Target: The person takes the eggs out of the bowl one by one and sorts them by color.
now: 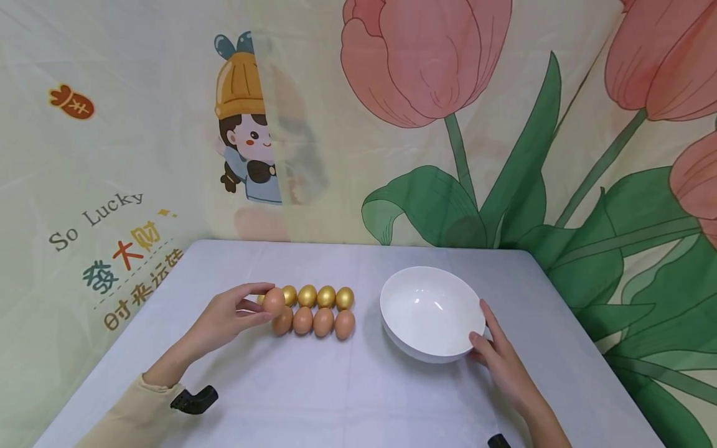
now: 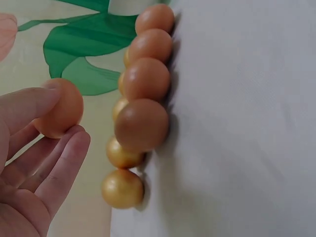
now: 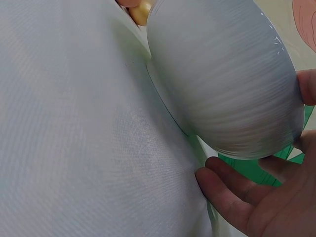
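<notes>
Between the thumb and fingertips of my left hand [image 1: 232,314] is a brown egg [image 1: 274,301], pinched and raised off the table. In the left wrist view this egg [image 2: 66,108] shows apart from the others. Beside it on the table, a row of several brown eggs [image 1: 323,322] lies in front of a row of several golden eggs [image 1: 307,295]. My right hand [image 1: 501,354] grips the right side of a white bowl [image 1: 428,311], which stands upright with nothing in it. Some of the right fingers reach low beside the bowl's outer wall [image 3: 227,84] in the right wrist view.
A white cloth covers the table [image 1: 347,398]. Behind it hangs a backdrop [image 1: 313,124] printed with tulips, a cartoon figure and lettering. A black strap-like piece [image 1: 194,400] sits at my left sleeve [image 1: 131,414].
</notes>
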`<state>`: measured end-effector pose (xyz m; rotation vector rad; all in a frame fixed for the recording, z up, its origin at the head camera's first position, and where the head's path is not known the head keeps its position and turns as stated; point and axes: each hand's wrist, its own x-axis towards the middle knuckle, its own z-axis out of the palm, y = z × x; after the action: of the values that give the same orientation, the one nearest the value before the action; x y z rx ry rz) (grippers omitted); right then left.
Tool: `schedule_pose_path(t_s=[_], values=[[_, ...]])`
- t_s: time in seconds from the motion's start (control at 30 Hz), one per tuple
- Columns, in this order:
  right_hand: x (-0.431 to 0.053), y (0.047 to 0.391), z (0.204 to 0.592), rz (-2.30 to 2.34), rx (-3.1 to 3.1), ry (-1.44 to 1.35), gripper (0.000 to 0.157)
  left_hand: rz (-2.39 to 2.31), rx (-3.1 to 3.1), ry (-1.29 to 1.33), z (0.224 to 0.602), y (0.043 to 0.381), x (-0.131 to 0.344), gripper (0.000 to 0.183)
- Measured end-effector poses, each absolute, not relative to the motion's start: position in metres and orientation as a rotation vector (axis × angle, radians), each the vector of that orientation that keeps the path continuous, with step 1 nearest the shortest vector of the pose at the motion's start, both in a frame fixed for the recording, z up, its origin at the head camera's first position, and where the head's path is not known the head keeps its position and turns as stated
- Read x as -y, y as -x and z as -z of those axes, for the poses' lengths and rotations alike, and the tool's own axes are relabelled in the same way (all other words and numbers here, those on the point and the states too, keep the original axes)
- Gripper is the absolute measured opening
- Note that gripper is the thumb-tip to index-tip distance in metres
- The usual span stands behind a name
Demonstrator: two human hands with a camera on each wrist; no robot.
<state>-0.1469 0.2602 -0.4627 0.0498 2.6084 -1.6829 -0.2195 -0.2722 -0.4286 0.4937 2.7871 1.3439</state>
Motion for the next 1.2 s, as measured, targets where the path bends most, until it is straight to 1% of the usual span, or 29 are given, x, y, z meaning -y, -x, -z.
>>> schedule_pose_path(t_s=[0.5,0.77,1.0,1.2], values=[[-0.261,0.147,0.462,1.674,-2.617,-0.06,0.077,-1.29,-2.796,-0.503,0.446,0.223,0.302,0.066],[-0.261,0.147,0.464,1.681,-2.609,-0.066,0.077,-1.277,-2.747,-0.506,0.456,0.225,0.306,0.066],[-0.261,0.148,0.466,1.685,-2.611,-0.047,0.078,-1.242,-2.777,-0.523,0.461,0.226,0.309,0.061],[-0.261,0.148,0.467,1.697,-2.619,-0.035,0.077,-1.175,-2.804,-0.528,0.466,0.229,0.311,0.06]])
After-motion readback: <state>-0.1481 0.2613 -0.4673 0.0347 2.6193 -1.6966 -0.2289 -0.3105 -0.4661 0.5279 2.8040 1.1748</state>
